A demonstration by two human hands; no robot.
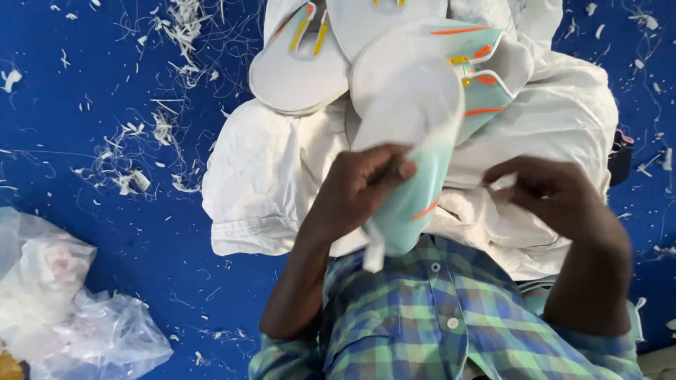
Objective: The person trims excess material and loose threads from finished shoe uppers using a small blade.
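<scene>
L hand (pixel 366 184) curled, fingers clamped on pale mint shoe upper (pixel 415 141), held upright. R hand (pixel 546 188) bent at wrist, fingertips pinched together w/ nothing seen between, just beside it.

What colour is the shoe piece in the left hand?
Mint green shoe piece with an orange stripe, in the left hand; head view.

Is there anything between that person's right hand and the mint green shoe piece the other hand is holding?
Nothing visible does. The left hand grips the mint green shoe piece over the white sack. The right hand hovers just beside it, fingers curled, with only a narrow gap of sack cloth showing between them.
</scene>
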